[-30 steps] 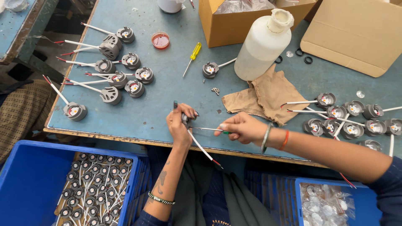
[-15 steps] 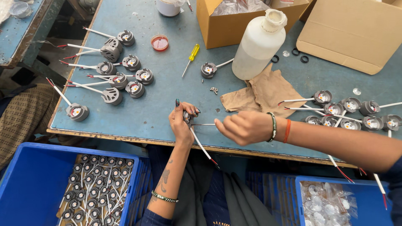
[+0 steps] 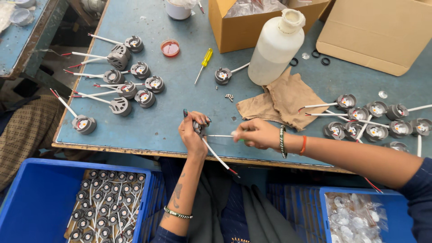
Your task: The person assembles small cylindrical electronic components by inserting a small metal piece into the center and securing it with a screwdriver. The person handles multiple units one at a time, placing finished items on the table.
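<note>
Head view looks straight down on a small grey lamp housing (image 3: 198,128) clamped in the left hand (image 3: 192,133) near the front edge of the blue table (image 3: 180,108); the fingers curl shut around it, and its white lead (image 3: 218,157) trails away toward the person, past the table edge. From the housing a thin screwdriver shaft (image 3: 220,135) runs nearly level to the right, its tip at the housing and its green handle buried in the closed right hand (image 3: 255,133). So the tool's long axis lies left to right, pointing from the right hand into the left, the two hands close but apart. Further out, finished housings (image 3: 135,85) lie to the left, another cluster (image 3: 373,119) to the right, and a brown cloth (image 3: 283,101) beneath a white plastic bottle (image 3: 275,47) lies behind
</note>
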